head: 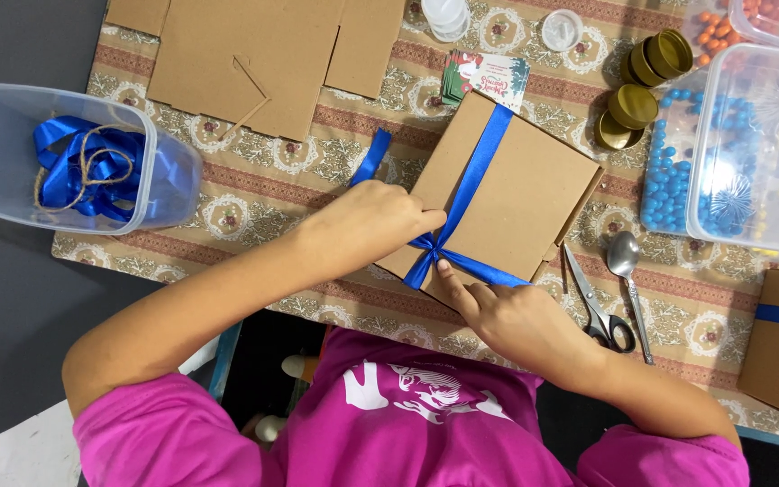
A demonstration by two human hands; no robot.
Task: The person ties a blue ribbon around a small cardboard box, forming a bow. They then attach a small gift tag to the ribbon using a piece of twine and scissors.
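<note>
Left hand [380, 221] pinching blue ribbon [462, 194], cardboard box [525, 194]

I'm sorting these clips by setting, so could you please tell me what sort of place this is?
Probably a gift-packing table at a home or small workshop. Both hands tie a blue ribbon round a cardboard box; flat cardboard, a tub of ribbon, scissors and tubs of beads lie on the patterned cloth.

My left hand [373, 221] lies knuckles up, fingers curled and pinched together at the tips, its forearm running back to the near left. My right hand [520, 320] comes in from the near right, index finger stretched out and pressing down, other fingers folded.
</note>
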